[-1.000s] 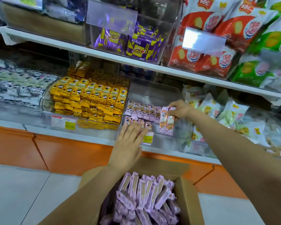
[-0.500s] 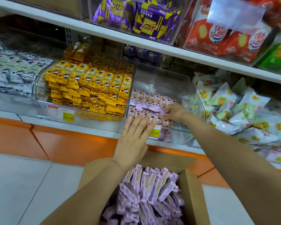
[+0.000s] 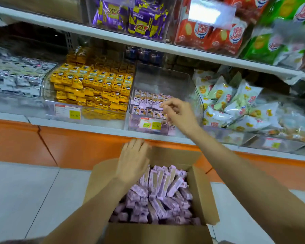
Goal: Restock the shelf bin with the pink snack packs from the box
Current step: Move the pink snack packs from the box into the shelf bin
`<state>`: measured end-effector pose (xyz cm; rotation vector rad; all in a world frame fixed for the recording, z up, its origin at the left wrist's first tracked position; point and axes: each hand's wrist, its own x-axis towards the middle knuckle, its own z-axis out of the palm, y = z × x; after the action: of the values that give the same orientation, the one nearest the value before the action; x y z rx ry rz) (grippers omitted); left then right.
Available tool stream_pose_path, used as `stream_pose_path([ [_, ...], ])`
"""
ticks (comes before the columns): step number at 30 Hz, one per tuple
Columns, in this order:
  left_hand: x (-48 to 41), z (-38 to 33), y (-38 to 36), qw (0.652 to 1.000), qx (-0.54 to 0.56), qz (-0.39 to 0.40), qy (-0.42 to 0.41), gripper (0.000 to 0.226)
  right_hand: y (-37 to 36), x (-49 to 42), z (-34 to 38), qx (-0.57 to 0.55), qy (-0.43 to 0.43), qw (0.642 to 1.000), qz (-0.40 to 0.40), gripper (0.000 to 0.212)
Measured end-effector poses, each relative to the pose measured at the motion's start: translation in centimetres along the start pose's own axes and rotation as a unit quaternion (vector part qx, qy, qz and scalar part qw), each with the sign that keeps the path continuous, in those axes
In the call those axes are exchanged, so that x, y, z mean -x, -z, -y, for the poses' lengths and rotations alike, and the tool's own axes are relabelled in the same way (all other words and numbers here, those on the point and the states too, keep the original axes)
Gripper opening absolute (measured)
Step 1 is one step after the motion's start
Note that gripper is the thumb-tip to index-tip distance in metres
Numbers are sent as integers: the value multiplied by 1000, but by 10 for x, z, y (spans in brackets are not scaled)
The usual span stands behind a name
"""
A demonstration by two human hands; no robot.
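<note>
An open cardboard box (image 3: 203,196) stands on the floor below me, filled with several pink snack packs (image 3: 158,192). On the lower shelf a clear plastic bin (image 3: 165,80) holds rows of the same pink packs (image 3: 148,103) in its front part. My right hand (image 3: 179,114) hovers at the bin's front right, fingers loosely curled, with nothing held. My left hand (image 3: 133,160) is over the box's far left edge, fingers apart and empty, just above the packs.
A bin of yellow snack packs (image 3: 93,87) sits left of the clear bin, white and green bags (image 3: 236,103) to its right. Purple, red and green bags fill the upper shelf (image 3: 130,39). An orange base panel (image 3: 77,145) runs under the shelf.
My right hand has let go of the packs it put in the bin and drawn back from it. My left hand has dropped from the bin's front down to the box.
</note>
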<state>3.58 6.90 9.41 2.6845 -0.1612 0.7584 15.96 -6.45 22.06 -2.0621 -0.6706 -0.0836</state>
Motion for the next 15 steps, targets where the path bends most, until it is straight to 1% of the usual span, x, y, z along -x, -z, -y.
stream_pose_path([
  [1,13,1,-7,999,27,45,15,19,-7,18,2,-18,3,1000,15,15],
  [2,27,1,-14,991,57,112,40,22,-15,38,-1,-27,-1,999,38,16],
  [3,41,3,-21,979,58,182,68,27,-26,56,-9,-20,-16,998,64,16],
  [5,74,12,-42,953,22,286,101,37,-50,91,-42,25,-71,990,119,13],
  [7,105,21,-54,928,31,344,142,53,-76,124,-91,75,-148,970,180,18],
  [9,127,26,-68,924,32,355,136,63,-100,151,-135,119,-224,940,228,30],
  [10,133,27,-74,927,33,355,120,66,-109,161,-151,129,-251,930,235,37],
  [11,136,26,-78,934,20,341,106,67,-117,168,-165,132,-271,926,227,43],
  [12,136,23,-80,934,34,340,103,68,-124,173,-175,131,-287,925,212,47],
  [13,134,21,-84,934,45,338,104,69,-129,176,-182,124,-301,923,203,48],
  [15,132,23,-98,914,62,383,118,66,-137,178,-189,99,-326,917,206,43],
])
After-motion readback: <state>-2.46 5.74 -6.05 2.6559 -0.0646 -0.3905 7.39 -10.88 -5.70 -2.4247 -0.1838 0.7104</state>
